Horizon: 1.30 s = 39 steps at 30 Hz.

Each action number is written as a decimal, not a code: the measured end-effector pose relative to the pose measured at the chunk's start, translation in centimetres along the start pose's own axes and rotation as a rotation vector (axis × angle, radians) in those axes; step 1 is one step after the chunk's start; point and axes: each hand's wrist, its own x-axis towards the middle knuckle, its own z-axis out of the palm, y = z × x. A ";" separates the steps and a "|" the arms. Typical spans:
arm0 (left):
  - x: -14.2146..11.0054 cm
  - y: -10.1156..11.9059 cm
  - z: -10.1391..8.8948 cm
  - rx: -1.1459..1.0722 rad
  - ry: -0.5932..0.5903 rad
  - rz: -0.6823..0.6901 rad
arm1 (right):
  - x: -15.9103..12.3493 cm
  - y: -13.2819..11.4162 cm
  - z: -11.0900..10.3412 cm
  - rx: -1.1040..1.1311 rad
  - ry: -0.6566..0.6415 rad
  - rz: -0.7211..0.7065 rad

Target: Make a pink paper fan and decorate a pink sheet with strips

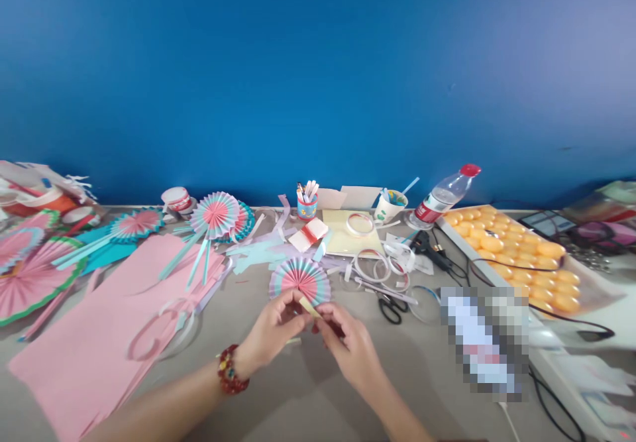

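My left hand (275, 325), with a beaded bracelet (232, 369) at its wrist, meets my right hand (350, 341) in front of me. Between them, the fingertips of both hands pinch a small pale yellow strip (309, 307), which looks like paper or tape. Just beyond the fingers lies a round pleated paper fan (299, 279) in pink, mauve and light blue, its near edge partly hidden by my hands. Below my left fingers a second small pale piece (293, 341) shows on the table.
Pink paper sheets (99, 336) and finished fans (214, 215) spread leftward. Behind stand a pen cup (307, 205), a paper cup (390, 207) and a bottle (442, 197). Tape rolls (372, 265), scissors (392, 309), a glue gun (430, 248) and a tray of orange balls (511, 250) lie right.
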 end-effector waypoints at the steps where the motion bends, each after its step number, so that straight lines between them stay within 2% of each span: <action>1: -0.2 0.0 -0.4 0.029 -0.018 -0.007 | -0.1 0.2 0.0 0.005 -0.012 0.006; 6: -0.7 0.3 -1.6 0.145 -0.053 -0.009 | -0.4 0.6 0.1 -0.005 -0.052 0.035; 13: -0.7 0.1 -1.4 0.333 -0.011 0.013 | -0.1 -0.7 -0.1 -0.103 -0.083 0.035; 17: -0.8 -0.4 -1.4 0.389 -0.026 0.013 | -0.2 -0.6 -0.3 -0.106 -0.103 0.066; 19: -0.6 -0.3 -1.9 0.497 -0.056 0.079 | -0.3 -0.1 -0.4 -0.091 -0.097 0.099; 22: 0.2 0.0 -3.7 0.817 -0.146 0.281 | -0.5 0.8 -0.6 -0.130 -0.056 0.138; 25: 1.4 0.4 -5.7 1.099 -0.231 0.455 | -0.7 1.4 -0.9 -0.256 -0.002 0.136; 28: 2.4 0.5 -6.6 1.230 -0.269 0.546 | -1.0 1.7 -0.9 -0.420 0.038 0.073; 32: 3.4 0.4 -5.9 1.316 -0.358 0.600 | -1.3 2.0 -0.7 -0.571 0.071 -0.021; 36: 4.5 0.5 -4.9 1.411 -0.467 0.633 | -1.4 2.1 -0.6 -0.661 0.074 -0.007; 39: 5.2 0.8 -4.5 1.468 -0.495 0.635 | -1.4 2.0 -0.7 -0.670 0.078 -0.009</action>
